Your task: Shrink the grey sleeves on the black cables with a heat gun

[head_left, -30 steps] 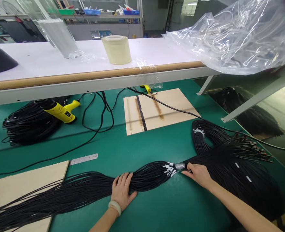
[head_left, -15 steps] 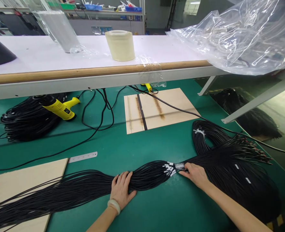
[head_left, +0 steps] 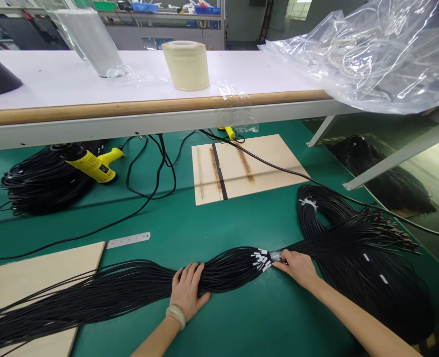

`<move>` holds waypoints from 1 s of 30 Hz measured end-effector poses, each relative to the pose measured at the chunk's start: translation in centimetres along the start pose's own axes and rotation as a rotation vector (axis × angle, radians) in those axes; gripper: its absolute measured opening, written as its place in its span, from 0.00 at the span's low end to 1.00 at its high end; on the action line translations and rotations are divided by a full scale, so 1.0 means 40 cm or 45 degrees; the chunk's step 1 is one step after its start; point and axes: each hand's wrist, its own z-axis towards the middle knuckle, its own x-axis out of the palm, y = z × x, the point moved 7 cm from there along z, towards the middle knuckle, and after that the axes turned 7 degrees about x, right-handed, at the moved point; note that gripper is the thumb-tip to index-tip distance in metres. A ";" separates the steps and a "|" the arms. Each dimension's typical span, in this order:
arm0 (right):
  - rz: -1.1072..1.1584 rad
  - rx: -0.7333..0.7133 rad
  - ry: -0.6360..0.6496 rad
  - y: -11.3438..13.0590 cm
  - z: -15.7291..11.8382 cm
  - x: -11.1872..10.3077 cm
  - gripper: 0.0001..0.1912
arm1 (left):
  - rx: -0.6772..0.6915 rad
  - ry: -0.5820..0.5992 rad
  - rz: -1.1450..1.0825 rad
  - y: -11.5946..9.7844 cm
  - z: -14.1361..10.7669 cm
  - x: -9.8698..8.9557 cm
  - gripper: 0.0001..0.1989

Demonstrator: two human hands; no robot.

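A long bundle of black cables (head_left: 130, 287) runs across the green table from the left edge to the right. My left hand (head_left: 187, 292), with a pale bangle at the wrist, is wrapped over the bundle's middle, fingers on top. My right hand (head_left: 299, 267) pinches the bundle at a clear tape wrap (head_left: 276, 256), just right of a cluster of white labels (head_left: 261, 260). Beyond my right hand the cables spread out into bare copper-coloured ends (head_left: 398, 233), lying over more black cable.
A yellow heat gun (head_left: 93, 166) lies by a coiled cable bundle (head_left: 44, 183) at the left. A steel ruler (head_left: 128, 240) and wooden boards (head_left: 256, 163) lie on the table. Above is a white shelf (head_left: 137, 94) with a tape roll (head_left: 187, 65) and plastic bag (head_left: 371, 59).
My right hand has shifted very slightly left along the tape wrap. My left hand stays in place on the bundle. The view has tipped slightly.
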 end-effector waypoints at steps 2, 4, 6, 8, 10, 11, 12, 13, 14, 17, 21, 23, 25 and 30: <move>0.019 -0.007 0.004 0.002 0.000 0.002 0.27 | -0.001 0.003 0.003 -0.001 0.000 -0.001 0.31; 0.062 -0.039 0.023 0.006 -0.004 0.004 0.27 | -0.006 0.006 0.000 0.000 -0.002 -0.002 0.32; 0.112 -0.069 0.045 0.008 -0.010 0.004 0.27 | -0.013 0.007 -0.008 0.001 -0.003 -0.002 0.31; 0.148 -0.067 0.062 0.005 -0.018 0.003 0.26 | -0.023 0.009 -0.022 0.003 -0.005 -0.002 0.31; 0.163 -0.039 0.078 -0.003 -0.026 0.003 0.25 | -0.032 0.014 -0.040 0.006 -0.005 -0.001 0.31; 0.169 -0.022 0.088 -0.007 -0.030 0.003 0.24 | -0.037 0.018 -0.049 0.006 -0.006 -0.001 0.31; 0.174 -0.003 0.099 -0.013 -0.034 0.002 0.23 | -0.042 0.023 -0.057 0.007 -0.006 0.000 0.31; 0.181 0.020 0.109 -0.019 -0.037 0.001 0.23 | -0.046 0.027 -0.061 0.007 -0.006 0.000 0.31; 0.191 0.044 0.120 -0.026 -0.039 0.000 0.22 | -0.051 0.030 -0.063 0.007 -0.007 0.001 0.31; 0.237 0.110 0.168 -0.046 -0.043 -0.004 0.23 | -0.054 0.032 -0.058 0.006 -0.007 0.000 0.32; 0.304 0.126 0.252 -0.052 -0.028 0.003 0.21 | -0.037 0.018 -0.040 0.005 -0.008 -0.001 0.32; 0.340 0.113 0.305 -0.050 -0.005 0.009 0.19 | -0.024 0.002 -0.026 0.006 -0.009 -0.003 0.32; 0.397 0.082 0.384 -0.048 0.024 0.015 0.16 | -0.004 -0.018 -0.014 0.007 -0.010 -0.004 0.32; 0.637 0.007 0.594 -0.045 0.094 0.024 0.06 | 0.009 -0.046 -0.001 0.010 -0.015 -0.005 0.32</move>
